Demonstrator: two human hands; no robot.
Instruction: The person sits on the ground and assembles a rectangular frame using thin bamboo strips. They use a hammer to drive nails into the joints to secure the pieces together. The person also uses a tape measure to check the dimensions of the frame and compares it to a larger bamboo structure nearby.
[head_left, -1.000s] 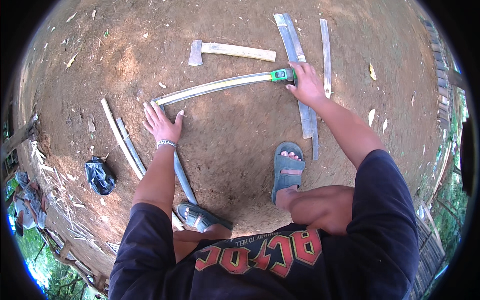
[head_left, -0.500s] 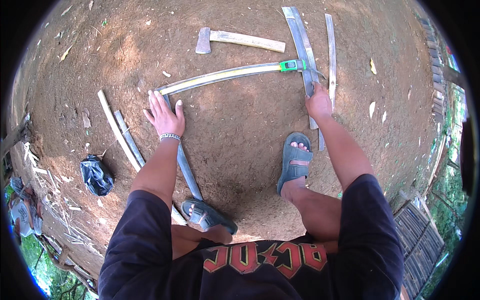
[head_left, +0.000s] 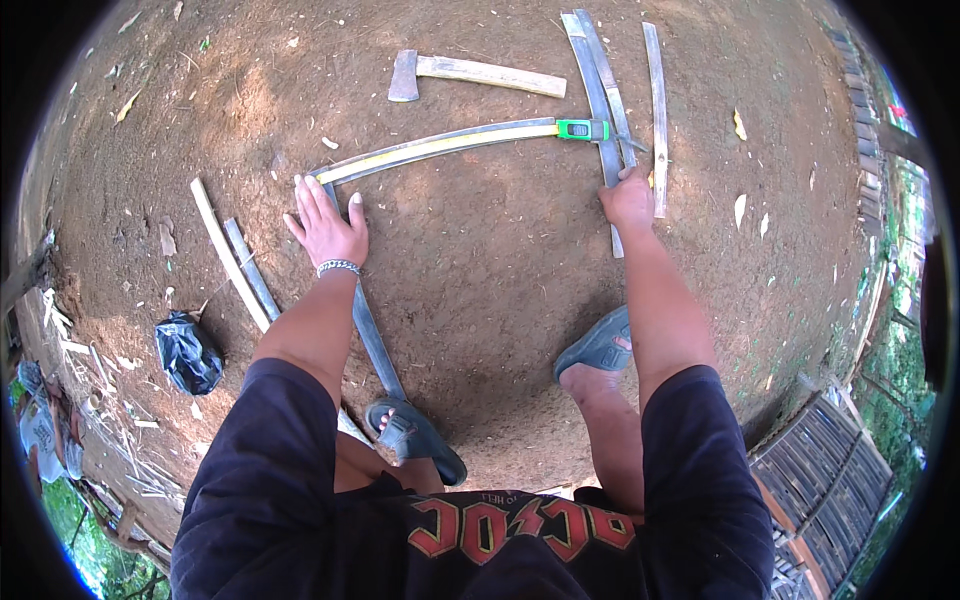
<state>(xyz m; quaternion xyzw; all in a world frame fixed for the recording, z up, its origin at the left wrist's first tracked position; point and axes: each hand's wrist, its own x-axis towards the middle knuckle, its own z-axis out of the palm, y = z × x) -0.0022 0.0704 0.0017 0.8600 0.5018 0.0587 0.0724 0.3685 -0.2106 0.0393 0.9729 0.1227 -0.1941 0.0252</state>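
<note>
bare dirt [head_left: 480, 240] between hands looks open; axe [head_left: 470, 72] beyond.

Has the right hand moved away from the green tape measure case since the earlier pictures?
Yes. The right hand left the green tape measure case and now rests nearer the person, on the grey bamboo slats beside it.

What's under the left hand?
The left hand lies flat, fingers spread, over the near end of the long bamboo strip and the top of a grey slat. How the two meet beneath the palm is covered; bare dirt surrounds it.
</note>
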